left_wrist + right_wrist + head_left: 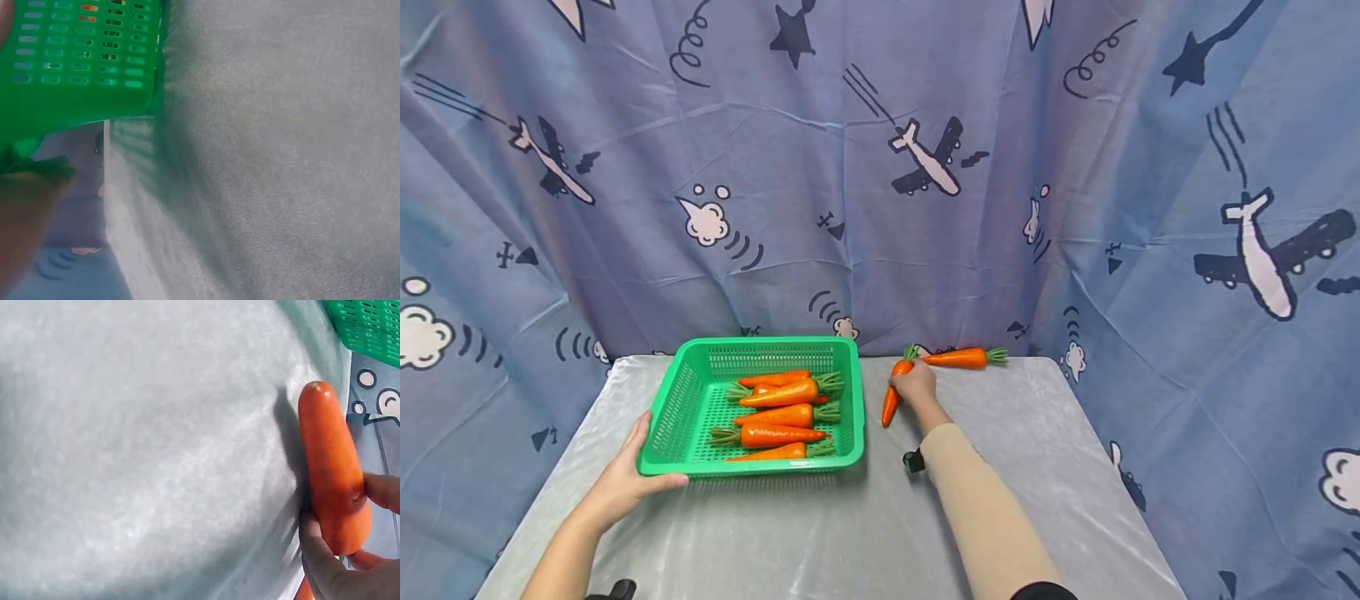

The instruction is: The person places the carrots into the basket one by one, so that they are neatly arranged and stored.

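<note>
A green plastic basket point(658, 450) stands on the left part of the table with several orange carrots point(784, 435) lying in it. My left hand point(621, 483) holds its near left corner, thumb along the front and fingers along the left side. Right of the basket, my right hand point(916, 385) pinches a single carrot point(331, 462) between thumb and fingers, close to the cloth. That carrot's tip points toward me and its green stem end away. Just beyond this hand another carrot point(964, 358) lies sideways, its stems to the right.
A pale grey cloth point(760, 542) covers the table. Blue curtains point(925, 275) with printed planes hang behind and on both sides, right at the table's far edge.
</note>
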